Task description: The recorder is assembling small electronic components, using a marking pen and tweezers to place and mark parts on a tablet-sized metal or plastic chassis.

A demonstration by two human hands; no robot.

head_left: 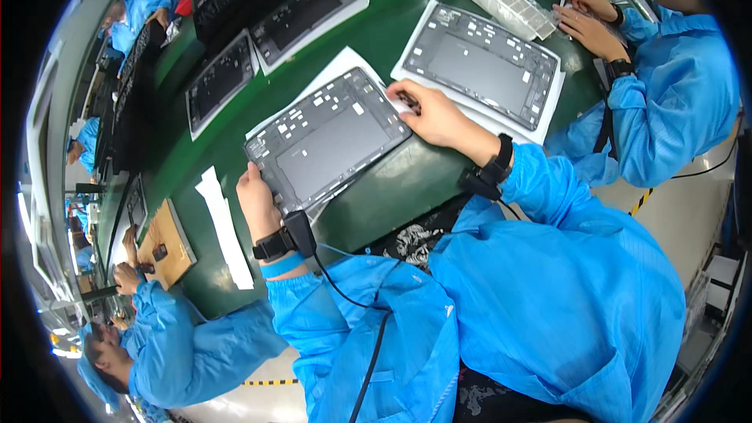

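Gripping the lower left corner of a dark grey tablet back frame (329,141), the left hand (257,200) closes its fingers around the frame's edge, thumb on top. At the frame's upper right corner the right hand (435,113) pinches a small dark tool (408,102), its tip resting on the frame; whether the tip sits in a screw hole is too small to tell. This frame lies tilted near the middle of the picture on the green counter (392,188), partly over a white sheet (333,70). Small white stickers dot its inner face. Both wrists carry black straps, and a black cord runs down from the left one over the blue sleeve. Just to the upper right lies a second frame (482,63) on its own white sheet, apart from the first. Two more frames (222,78) sit toward the upper left. A white paper strip (223,223) lies left of the left hand. At the upper right, another person's hands (587,19) work over a further frame.
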